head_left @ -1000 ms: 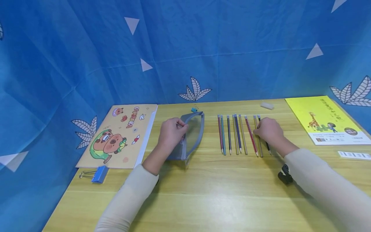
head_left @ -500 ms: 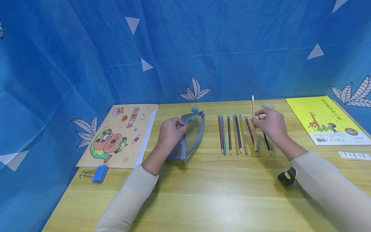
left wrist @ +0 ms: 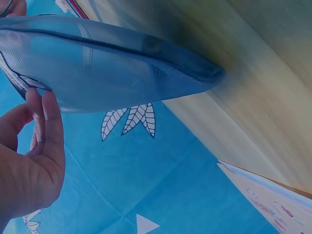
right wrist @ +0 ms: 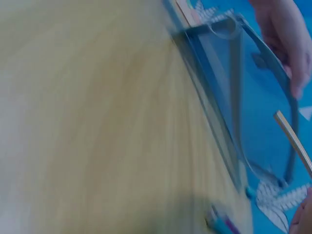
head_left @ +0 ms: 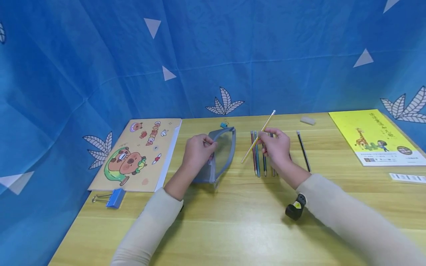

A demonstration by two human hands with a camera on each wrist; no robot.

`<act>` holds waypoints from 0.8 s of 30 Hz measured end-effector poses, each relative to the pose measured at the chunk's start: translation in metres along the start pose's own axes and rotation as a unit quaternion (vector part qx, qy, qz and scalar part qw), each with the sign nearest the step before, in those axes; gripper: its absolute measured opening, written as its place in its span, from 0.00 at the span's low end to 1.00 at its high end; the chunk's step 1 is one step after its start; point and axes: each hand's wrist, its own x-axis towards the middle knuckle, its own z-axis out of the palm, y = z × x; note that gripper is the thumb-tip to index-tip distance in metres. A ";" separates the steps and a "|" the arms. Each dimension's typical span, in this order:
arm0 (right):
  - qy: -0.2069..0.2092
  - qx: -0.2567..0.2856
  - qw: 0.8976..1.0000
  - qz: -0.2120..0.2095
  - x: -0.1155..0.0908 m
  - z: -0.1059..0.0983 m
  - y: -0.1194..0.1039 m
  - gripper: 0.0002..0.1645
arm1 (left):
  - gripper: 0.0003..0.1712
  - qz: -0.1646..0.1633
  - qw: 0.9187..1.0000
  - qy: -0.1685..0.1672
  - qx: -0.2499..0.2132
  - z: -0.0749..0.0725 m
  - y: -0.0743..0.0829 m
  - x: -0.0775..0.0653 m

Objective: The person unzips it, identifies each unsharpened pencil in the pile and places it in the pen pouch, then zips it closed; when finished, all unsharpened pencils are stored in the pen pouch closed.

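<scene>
1. Above the table [head_left: 239,221], pinching a pencil [head_left: 250,149] between thumb and fingers of the right hand [head_left: 277,147]; leaving no visible slack in the grip.
2. Slanting the pencil's long axis from a metal-capped end, up and to the right, down to a lower end on the left.
3. Pointing that lower end toward the pouch [head_left: 205,171], left of the right hand; showing a small gap between pencil and mouth in the head view.
4. With the left hand [head_left: 198,153], gripping the pouch's upper rim between closed fingertips; being the nearer hand, in direct contact.
5. Spreading the mouth into a pointed oval facing right; displaying sheer grey-blue mesh walls and a darker edging band.
6. Displaying a thin, straight, tan shaft on the pencil, probably rigid.
7. Partly covering a row of other pencils [head_left: 257,162] with the right hand; leaving a dark pencil [head_left: 303,150] visible farther right.
8. Presenting smooth, pale wood grain below and creased blue cloth [head_left: 283,81] behind.
</scene>
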 end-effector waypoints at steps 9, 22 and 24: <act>0.026 0.030 0.999 0.002 -0.011 0.056 0.024 0.17 | 0.07 -0.004 1.000 -0.005 -0.013 0.003 0.001 0.001; -0.036 -0.048 0.994 0.086 -0.027 0.081 0.038 0.15 | 0.07 0.007 1.000 -0.016 -0.026 0.008 0.001 0.000; -0.040 -0.051 0.994 0.091 -0.027 0.082 0.037 0.15 | 0.07 0.017 0.999 -0.020 -0.024 0.009 0.001 -0.001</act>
